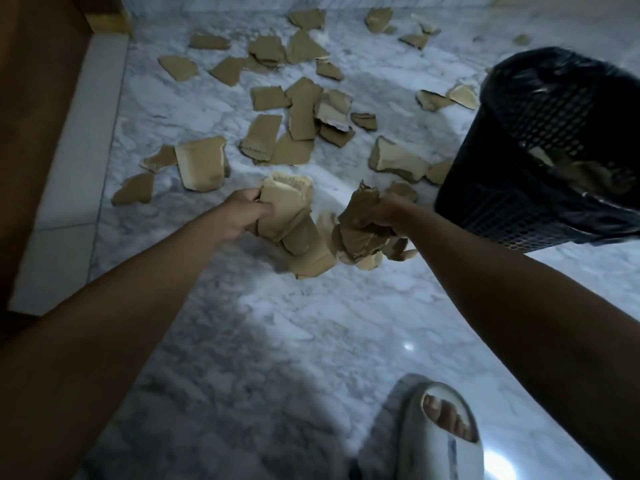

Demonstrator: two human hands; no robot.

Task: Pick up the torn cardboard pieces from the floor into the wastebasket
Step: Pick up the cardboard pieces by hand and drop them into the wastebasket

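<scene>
Both fists are loaded! The left hand (pixel 242 216) grips a thick stack of torn cardboard, the left bundle (pixel 287 216), fingers curled tight round it. The right hand (pixel 377 214) clutches a rougher wad, the right bundle (pixel 363 233), with ragged scraps hanging loose below the knuckles. The wastebasket (pixel 540 154), black mesh with a dark liner, stands just to the right of the right hand, and some cardboard already shows inside it.

Left of the wastebasket, the marble floor (pixel 277 341) is littered with loose pieces (pixel 301 116), far more than 2 handfuls, running all the way to the far wall. A slippered foot (pixel 440 427) is planted on the near side of the wastebasket.

The danger, as I read it: those dangling scraps under the right hand look barely held, so a quick swing toward the rim could shed them short of the opening. The left stack is fanned out too; tipping it could let the inner pieces slide free. A knock on the light-looking wastebasket could tip it.
</scene>
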